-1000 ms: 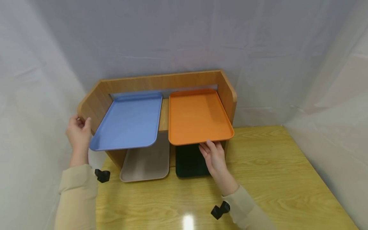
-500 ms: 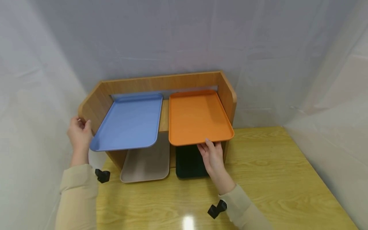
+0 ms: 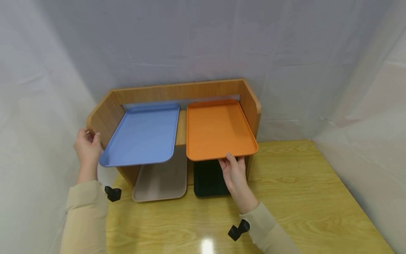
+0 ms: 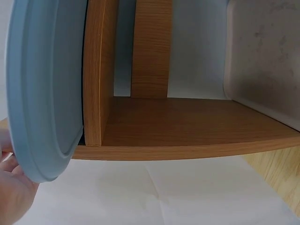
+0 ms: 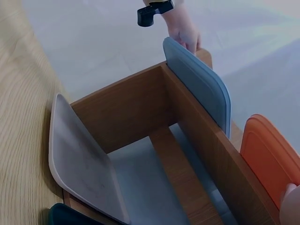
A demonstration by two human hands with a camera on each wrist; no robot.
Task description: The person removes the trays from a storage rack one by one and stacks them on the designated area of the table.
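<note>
A wooden shelf [image 3: 177, 91] stood at the back of the desk [image 3: 295, 197], and everything else lay on or under it. On top of the shelf, toward its right end, lay an orange tray [image 3: 217, 128], its near edge jutting out past the front of the shelf. The right hand [image 3: 234, 173] was at that near edge, with the fingers [image 3: 229, 159] curled up against the rim from below; the thumb was hidden, so whether it truly pinched the rim could not be told for certain. In the right wrist view only a fingertip showed beside the orange tray [image 5: 272, 154].

On top of the shelf toward its left end lay a blue tray [image 3: 142, 135], also overhanging the front. The left hand [image 3: 86, 148] was at the shelf's left side panel, its fingers wrapped round the panel's front edge, just beside the blue tray's near left corner. The left wrist view showed the blue tray's [image 4: 44, 93] underside close to the palm.

Under the shelf, a beige tray [image 3: 161, 180] lay below the blue one and a black tray [image 3: 207, 178] below the orange one, both resting on the desk and sticking out in front.
</note>
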